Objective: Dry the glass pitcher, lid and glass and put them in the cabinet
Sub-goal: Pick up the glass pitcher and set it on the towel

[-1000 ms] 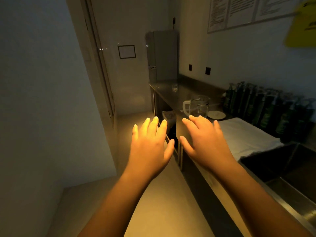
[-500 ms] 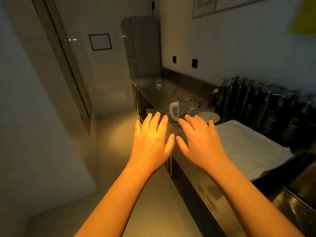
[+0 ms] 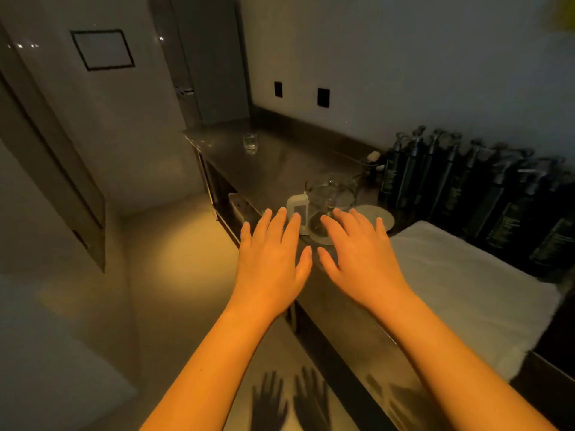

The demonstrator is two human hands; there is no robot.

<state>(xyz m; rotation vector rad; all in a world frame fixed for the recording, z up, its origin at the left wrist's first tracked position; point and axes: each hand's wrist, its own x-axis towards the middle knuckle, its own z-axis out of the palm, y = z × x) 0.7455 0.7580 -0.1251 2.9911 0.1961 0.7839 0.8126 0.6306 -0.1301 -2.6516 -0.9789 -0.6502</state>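
Status: nothing done yet, as far as I can see. Left hand [image 3: 270, 259] and right hand [image 3: 357, 256] are both flat, palms down, fingers straight and spread, holding nothing. They are held out just short of the pitcher [image 3: 329, 197].

The pitcher stands upright on the counter [image 3: 280, 172], white handle to the left. I can't tell whether the fingertips touch it. A round white disc, likely the lid [image 3: 373, 212], lies flat just right of it. The glass [image 3: 250, 144] stands upright, well apart at the far end of the counter. A white towel [image 3: 466, 290] lies spread at near right, untouched.

Can't tell wet from dry in this light. Left to do: dry all three, then stow them — I can't tell which cabinet.
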